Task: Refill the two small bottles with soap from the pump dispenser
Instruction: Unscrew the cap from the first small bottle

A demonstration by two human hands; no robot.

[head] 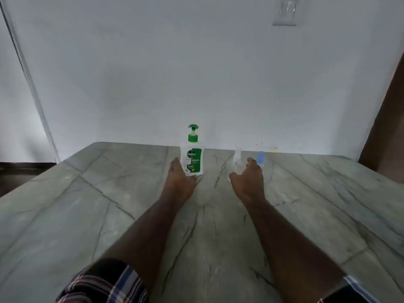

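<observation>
**Reaching for the dispenser and the first small bottle**

We stand at the beginning: both arms are stretched over the marble tabletop (306, 204) toward the wall. The pump dispenser (192, 157), white with a green pump head, stands upright near the far edge. Our left hand (179, 178) is at its lower left side, fingers loosely spread and touching or almost touching the body; it does not close around it. Our right hand (249, 180) is also open, thumb apart from the fingers, and it grips nothing. Just before it stands a clear small bottle (237, 159), faint and blurred, and beside that a second bottle with a blue cap (261, 158), partly hidden behind the fingers. We cannot tell if the caps are on tight.

To do this step well, we think the left hand should wrap the dispenser low on its body, so it does not tip when the pump is pressed. The right hand should take the clear bottle by its middle, not by the cap, because it looks light and can fall easily. We bring both nearer to us before opening anything, and keep the blue-capped one standing aside.
</observation>
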